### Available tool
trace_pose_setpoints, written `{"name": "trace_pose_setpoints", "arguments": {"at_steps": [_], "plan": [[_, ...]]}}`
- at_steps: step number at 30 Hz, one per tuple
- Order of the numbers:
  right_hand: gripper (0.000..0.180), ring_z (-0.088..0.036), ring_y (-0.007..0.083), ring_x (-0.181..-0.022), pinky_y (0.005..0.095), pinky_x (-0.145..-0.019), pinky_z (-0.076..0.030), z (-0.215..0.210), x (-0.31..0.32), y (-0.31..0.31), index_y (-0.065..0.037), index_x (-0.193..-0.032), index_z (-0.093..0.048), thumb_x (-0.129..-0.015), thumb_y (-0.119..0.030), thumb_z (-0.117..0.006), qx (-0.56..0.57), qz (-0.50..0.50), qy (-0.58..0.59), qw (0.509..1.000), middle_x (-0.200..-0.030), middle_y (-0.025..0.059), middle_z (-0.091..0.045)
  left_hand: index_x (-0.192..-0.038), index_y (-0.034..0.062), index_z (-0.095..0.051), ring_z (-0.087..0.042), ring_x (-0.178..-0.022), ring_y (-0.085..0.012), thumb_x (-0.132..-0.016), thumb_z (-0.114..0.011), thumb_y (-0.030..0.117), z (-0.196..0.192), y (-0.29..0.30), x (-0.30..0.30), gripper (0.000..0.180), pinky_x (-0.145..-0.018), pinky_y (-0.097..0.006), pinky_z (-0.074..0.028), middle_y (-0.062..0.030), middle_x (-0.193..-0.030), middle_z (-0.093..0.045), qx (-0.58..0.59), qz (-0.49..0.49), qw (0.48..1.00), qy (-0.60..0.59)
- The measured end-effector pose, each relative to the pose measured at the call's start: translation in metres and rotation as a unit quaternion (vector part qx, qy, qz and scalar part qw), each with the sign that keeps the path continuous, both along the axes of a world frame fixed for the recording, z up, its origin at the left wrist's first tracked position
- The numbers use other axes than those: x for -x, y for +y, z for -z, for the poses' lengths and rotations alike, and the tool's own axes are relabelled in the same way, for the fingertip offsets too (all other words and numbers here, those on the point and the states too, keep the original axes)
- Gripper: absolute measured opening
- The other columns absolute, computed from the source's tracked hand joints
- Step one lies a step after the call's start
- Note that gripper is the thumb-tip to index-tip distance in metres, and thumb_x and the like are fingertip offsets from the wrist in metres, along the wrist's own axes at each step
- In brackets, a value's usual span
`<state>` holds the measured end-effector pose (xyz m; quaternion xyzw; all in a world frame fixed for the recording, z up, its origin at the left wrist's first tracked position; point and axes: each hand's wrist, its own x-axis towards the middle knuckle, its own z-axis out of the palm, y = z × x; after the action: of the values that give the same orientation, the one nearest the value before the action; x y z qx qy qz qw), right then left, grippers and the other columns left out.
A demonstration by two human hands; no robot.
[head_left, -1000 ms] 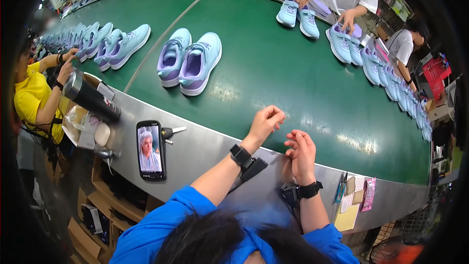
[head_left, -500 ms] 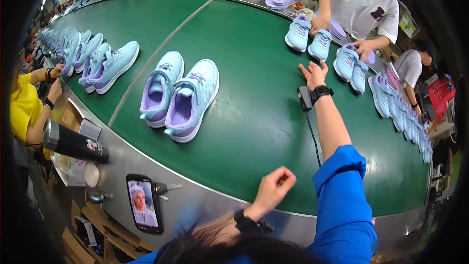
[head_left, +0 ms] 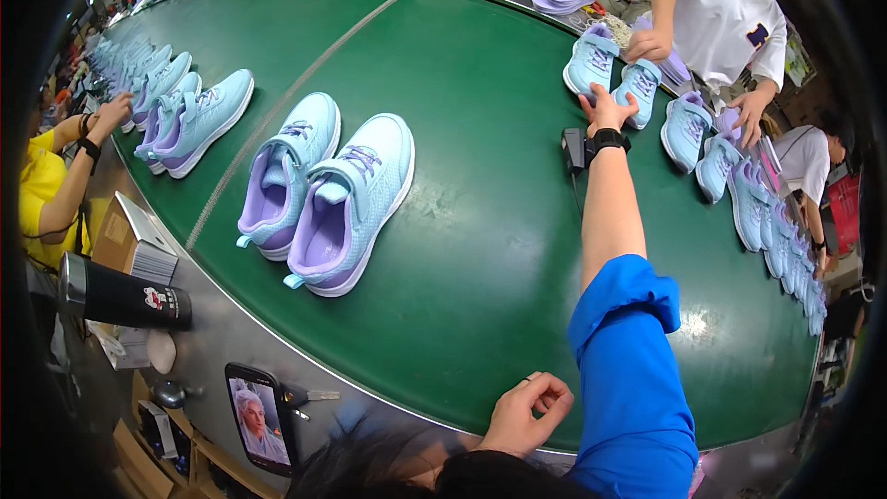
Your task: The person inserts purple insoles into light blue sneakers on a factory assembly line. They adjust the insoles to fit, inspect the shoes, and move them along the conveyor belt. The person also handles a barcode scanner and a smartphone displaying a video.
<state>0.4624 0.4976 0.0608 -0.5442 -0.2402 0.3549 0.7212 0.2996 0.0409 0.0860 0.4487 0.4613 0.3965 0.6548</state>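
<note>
**Green belt, blue shoes — my reach across**

Green conveyor belt (head_left: pixel 480 222) curves wide in front of me, and my right hand (head_left: pixel 607 111) is stretched far across it, blue sleeve rolled above the elbow, black watch on the wrist. The fingers are spread open and the fingertips touch the heel end of a pair of light blue shoes (head_left: pixel 614 74) at the far edge; I grip nothing with it. A person in a white shirt (head_left: pixel 730 18) stands just behind that pair, one hand laid on it. My left hand (head_left: pixel 525 411) rests at the near rim of the belt, curled into a loose fist — empty, as far as I can see.

Nearer to me, on the left, another pair of blue shoes with lilac lining (head_left: pixel 323 194) sits side by side, toes pointing away. More pairs trail off along both edges. On the steel counter (head_left: pixel 212 333) below lie a phone (head_left: pixel 261 416) with its screen lit and a black flask (head_left: pixel 125 296) on its side.
</note>
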Motion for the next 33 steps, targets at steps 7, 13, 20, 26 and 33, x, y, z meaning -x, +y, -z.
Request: {"name": "trace_pose_setpoints", "arguments": {"at_steps": [7,13,20,26,33], "plan": [[0.075,-0.058,0.0277,-0.091,0.0319,-0.055,-0.06,-0.001,0.001,-0.007,-0.019,-0.128,-0.028,-0.071,0.0,-0.073,0.005,0.02,0.015,1.0,-0.121,0.0175,-0.045,-0.088,0.0021,-0.062,-0.055,-0.069,-0.0083,-0.087,-0.063,0.009,-0.001,-0.006,-0.006,0.007,-0.066,-0.023,-0.046,-0.0023,-0.08,-0.06,-0.016,-0.036,0.999,0.019],[0.066,-0.056,0.0197,-0.073,0.0255,-0.046,-0.048,-0.01,-0.001,-0.049,-0.023,-0.119,-0.035,-0.07,0.002,-0.072,0.078,0.015,0.063,0.995,-0.104,0.0112,-0.053,-0.085,0.0016,-0.059,-0.05,-0.06,-0.0033,-0.092,-0.058,0.01,0.005,-0.01,-0.008,0.011,-0.055,-0.018,-0.04,0.0005,-0.073,-0.057,0.055,-0.121,0.984,-0.115],[0.059,-0.043,0.007,-0.06,0.0216,-0.046,-0.033,-0.051,-0.041,-0.345,-0.02,-0.129,-0.034,-0.083,0.005,-0.061,0.185,-0.272,0.028,0.944,-0.087,0.0013,-0.049,-0.083,0.0036,-0.057,-0.046,-0.056,-0.0034,-0.09,-0.061,0.012,0.006,-0.003,-0.011,0.012,-0.051,-0.02,-0.039,0.003,-0.067,-0.054,0.008,-0.228,0.961,-0.156],[0.039,-0.055,0.0097,-0.068,0.0264,-0.051,-0.041,-0.123,-0.097,-0.52,-0.017,-0.119,-0.047,-0.085,-0.009,-0.064,0.437,-0.321,-0.203,0.815,-0.092,0.0063,-0.058,-0.079,0.0034,-0.051,-0.05,-0.052,-0.0112,-0.083,-0.063,0.015,0.029,0.0,-0.022,0.017,-0.049,-0.029,-0.043,-0.0038,-0.065,-0.055,-0.004,-0.15,0.987,-0.064],[0.035,-0.057,0.0315,-0.108,0.0394,-0.088,-0.045,-0.149,-0.073,-0.503,-0.014,-0.11,-0.062,-0.081,-0.031,-0.071,0.061,-0.176,-0.714,0.674,-0.111,0.0133,-0.062,-0.079,0.0057,-0.049,-0.051,-0.049,-0.0098,-0.082,-0.065,0.017,0.012,-0.005,-0.026,0.02,-0.039,-0.026,-0.044,-0.0021,-0.064,-0.053,-0.053,-0.13,0.987,-0.078]]}}
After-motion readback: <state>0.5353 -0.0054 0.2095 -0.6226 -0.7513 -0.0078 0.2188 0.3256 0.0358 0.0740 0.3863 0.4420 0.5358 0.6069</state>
